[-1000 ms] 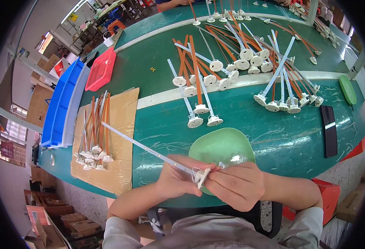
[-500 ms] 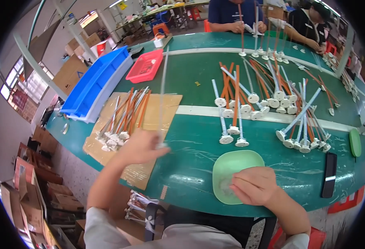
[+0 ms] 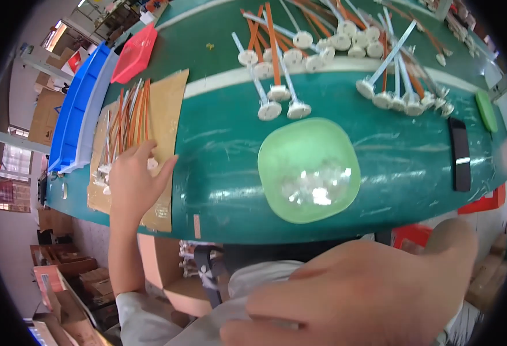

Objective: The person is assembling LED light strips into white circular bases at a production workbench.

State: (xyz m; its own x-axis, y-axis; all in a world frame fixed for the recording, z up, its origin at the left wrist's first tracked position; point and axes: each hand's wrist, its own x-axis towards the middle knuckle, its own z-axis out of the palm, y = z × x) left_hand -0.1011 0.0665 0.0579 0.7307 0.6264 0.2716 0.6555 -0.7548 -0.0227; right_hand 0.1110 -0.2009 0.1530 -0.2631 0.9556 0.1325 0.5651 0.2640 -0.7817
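Observation:
My left hand [image 3: 135, 179] reaches over a bundle of thin orange and silvery sticks [image 3: 131, 124] with round white bases, lying on a cardboard sheet [image 3: 164, 190]. Its thumb stands apart from the fingers, and no held thing shows. Large and close, my right hand [image 3: 369, 294] is raised at the lower right, with its fingers stretched leftward and apart; I see nothing gripped in it. Beyond it, a light green bowl [image 3: 282, 135] contains small clear, shiny bits [image 3: 317, 187], too fine to make out.
More sticks with white discs [image 3: 297, 109] lie in groups farther back on the green table [image 3: 224, 196]. A blue divided tray [image 3: 77, 109] and a red basket [image 3: 135, 52] stand at the left. A black phone-like slab [image 3: 460, 155] and green lid [image 3: 487, 112] lie right.
My left hand has let go of an upright stick with a white base and moved left to the bundle. My right hand has left the bowl and come up close. The view has tilted down.

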